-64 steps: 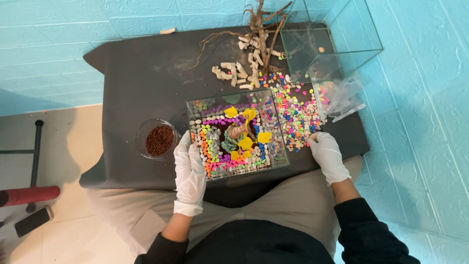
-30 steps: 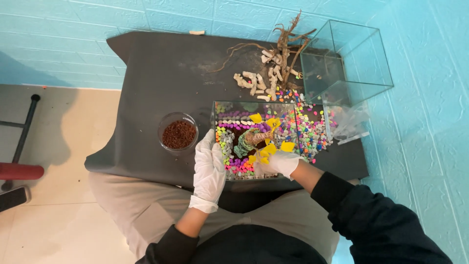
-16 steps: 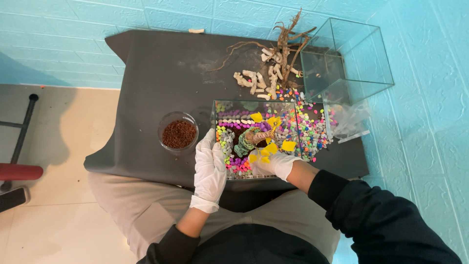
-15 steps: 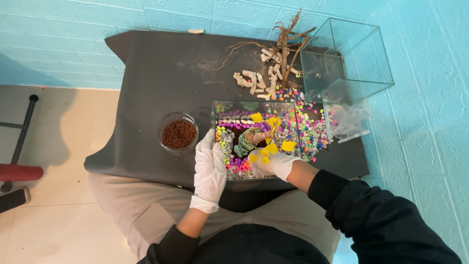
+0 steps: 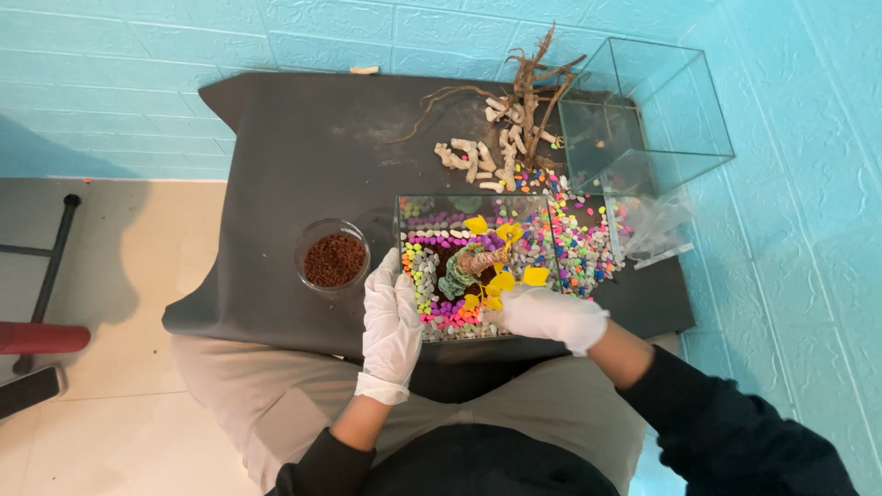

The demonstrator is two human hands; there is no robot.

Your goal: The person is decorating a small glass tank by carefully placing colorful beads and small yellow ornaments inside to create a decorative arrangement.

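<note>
Glass walls, clear and square, form the small tank (image 5: 478, 266) on the black table (image 5: 303, 156); its floor is a bed of tiny smooth pebbles in pink, purple, green and white, with a ribbed brownish ornament (image 5: 480, 260) and flat yellow leaves at the middle. White-gloved, the left hand (image 5: 393, 321) lies flat and open against the tank's left wall, fingers stretched along the glass. The right hand (image 5: 544, 312) — also gloved — reaches over the near rim into the tank, fingers curled among the yellow leaves; whether it grips one I cannot tell. Just left of the tank stands a round clear bowl (image 5: 333, 257) of grainy brown soil. Loose coloured pebbles (image 5: 581, 243) spill to the right, beside a crumpled clear bag (image 5: 654, 230). Behind stand a larger empty glass tank (image 5: 648, 119), twisted driftwood (image 5: 528, 83) and pale knobbly stones (image 5: 478, 156).
</note>
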